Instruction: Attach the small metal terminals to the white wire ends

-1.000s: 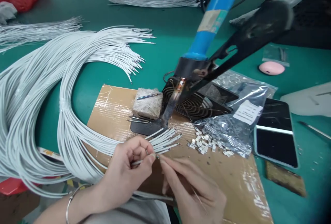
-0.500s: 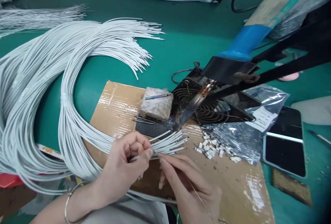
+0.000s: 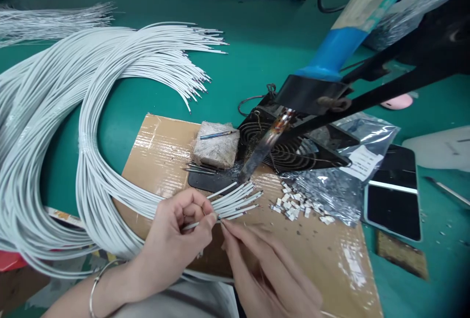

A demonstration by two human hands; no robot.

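Observation:
My left hand (image 3: 179, 244) is closed, with thumb and forefinger pinching the end of a white cable (image 3: 191, 226) from the bundle. Right up against that end are the fingertips of my right hand (image 3: 264, 264), pressed together on something too small to make out. Several white cable ends (image 3: 238, 199) fan out just behind the hands, over the cardboard. Above them, a blue-handled soldering iron (image 3: 270, 139) points down to the left. Small white connectors (image 3: 293, 203) lie in a loose pile right of the cable ends.
Thick bundles of white cable (image 3: 33, 112) fill the left side. A black fan (image 3: 293, 149) sits beneath the iron, beside a wrapped block (image 3: 216, 149). To the right lie a plastic bag (image 3: 338, 195), a phone (image 3: 392, 193) and a brown sponge-like block (image 3: 402, 254). Cardboard (image 3: 330, 264) covers the bench front.
The view has shifted slightly, so the scene sits further left. My right hand has turned a little, and the thin strand seen along it no longer shows. Both hands stay at the cable end.

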